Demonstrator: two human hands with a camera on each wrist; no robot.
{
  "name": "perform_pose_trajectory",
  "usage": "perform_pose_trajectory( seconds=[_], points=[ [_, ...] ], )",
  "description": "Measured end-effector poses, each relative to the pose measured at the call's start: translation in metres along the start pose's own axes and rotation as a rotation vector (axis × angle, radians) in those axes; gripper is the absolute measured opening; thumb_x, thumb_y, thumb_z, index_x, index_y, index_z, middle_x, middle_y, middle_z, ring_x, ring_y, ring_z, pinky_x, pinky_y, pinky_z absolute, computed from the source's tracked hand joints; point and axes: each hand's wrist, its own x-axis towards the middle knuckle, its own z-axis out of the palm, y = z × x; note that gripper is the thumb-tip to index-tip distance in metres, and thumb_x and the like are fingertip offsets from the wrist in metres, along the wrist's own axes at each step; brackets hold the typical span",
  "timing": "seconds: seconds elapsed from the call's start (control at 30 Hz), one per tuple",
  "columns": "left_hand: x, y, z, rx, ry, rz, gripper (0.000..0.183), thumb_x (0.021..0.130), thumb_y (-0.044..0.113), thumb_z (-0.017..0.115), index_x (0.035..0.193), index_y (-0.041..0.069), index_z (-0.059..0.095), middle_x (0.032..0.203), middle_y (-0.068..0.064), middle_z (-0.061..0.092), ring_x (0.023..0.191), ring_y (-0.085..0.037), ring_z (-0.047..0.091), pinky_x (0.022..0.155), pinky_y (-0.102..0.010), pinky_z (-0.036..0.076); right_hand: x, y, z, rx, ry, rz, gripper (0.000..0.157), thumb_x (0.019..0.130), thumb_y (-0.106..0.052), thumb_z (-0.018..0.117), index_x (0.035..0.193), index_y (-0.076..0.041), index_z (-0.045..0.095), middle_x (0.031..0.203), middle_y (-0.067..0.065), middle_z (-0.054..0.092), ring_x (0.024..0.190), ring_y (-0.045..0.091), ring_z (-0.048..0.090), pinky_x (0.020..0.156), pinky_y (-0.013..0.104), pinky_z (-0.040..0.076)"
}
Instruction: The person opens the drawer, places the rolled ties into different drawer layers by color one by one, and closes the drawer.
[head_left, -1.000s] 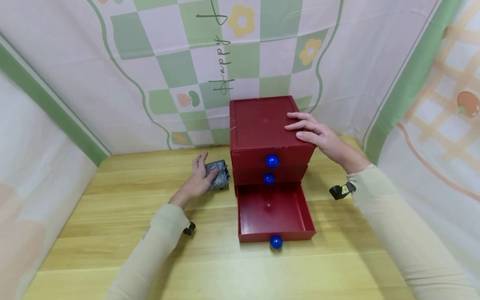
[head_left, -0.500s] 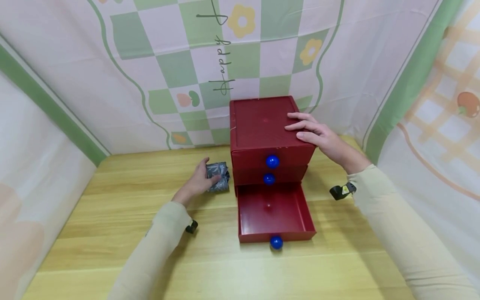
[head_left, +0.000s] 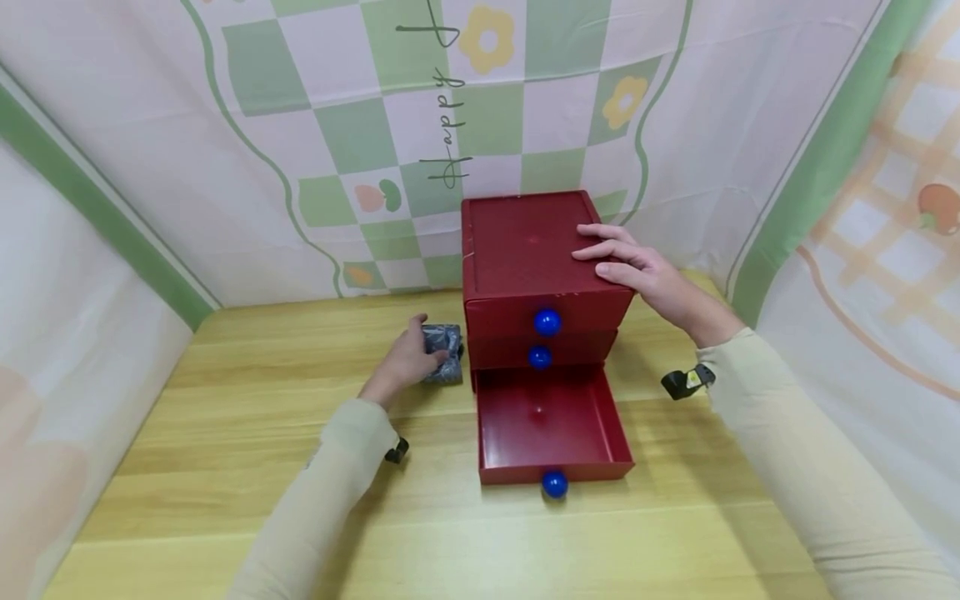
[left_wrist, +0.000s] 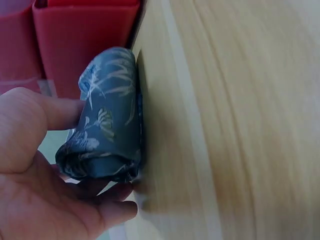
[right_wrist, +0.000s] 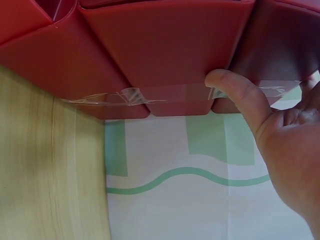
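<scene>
A rolled grey-blue cloth (head_left: 444,337) with a pale leaf print lies on the table, just left of the drawer unit. My left hand (head_left: 403,362) holds it from the left; in the left wrist view the thumb lies along one side of the roll (left_wrist: 111,120), and the fingers reach behind and below it. The red drawer unit (head_left: 525,242) has its bottom drawer (head_left: 517,429) pulled out, with nothing inside. Straight fingers of my right hand (head_left: 651,279) rest on the unit's top right edge. The right wrist view has that thumb against the unit's side.
Blue round knobs, such as the top one (head_left: 547,322), stick out from the drawer fronts. The wooden table (head_left: 247,417) extends on both sides. A printed curtain (head_left: 420,125) hangs right behind the unit. Clear tape (right_wrist: 170,93) runs along the unit's side.
My left hand has shifted slightly right, the cloth moving with it towards the drawer unit, and its raised fingers have come down around the roll. My right hand stays put.
</scene>
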Motion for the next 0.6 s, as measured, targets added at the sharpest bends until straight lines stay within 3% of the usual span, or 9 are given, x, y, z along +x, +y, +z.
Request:
perform_pose_trajectory(
  seconds=[0.13,0.33,0.6],
  points=[
    [0.001,0.007,0.008,0.108,0.059,0.038,0.076,0.090,0.018,0.064,0.148,0.005,0.017,0.137,-0.031,0.037,0.123,-0.039,0.043,0.103,-0.047,0.035,0.000,-0.001,-0.001,0.001,-0.002,0.008,0.030,0.098,-0.006,0.048,0.125,0.001,0.059,0.152,0.006,0.027,0.139,0.019,0.017,0.102,0.021,0.028],
    [0.001,0.017,0.019,0.236,0.138,0.048,0.068,0.084,0.014,0.067,0.141,0.008,0.031,0.126,-0.026,0.043,0.106,-0.040,0.054,0.090,-0.047,0.046,-0.001,-0.001,-0.001,0.009,-0.004,0.005,0.030,0.098,-0.006,0.047,0.125,0.002,0.059,0.152,0.007,0.027,0.139,0.020,0.016,0.100,0.020,0.030],
    [-0.002,0.016,0.021,0.210,0.164,0.037,0.056,0.083,0.013,0.070,0.129,0.002,0.041,0.118,-0.020,0.047,0.104,-0.036,0.054,0.091,-0.045,0.046,-0.001,0.000,0.000,0.009,-0.001,0.000,0.030,0.098,-0.005,0.048,0.125,0.002,0.059,0.151,0.007,0.027,0.139,0.020,0.017,0.101,0.020,0.028]
  ],
)
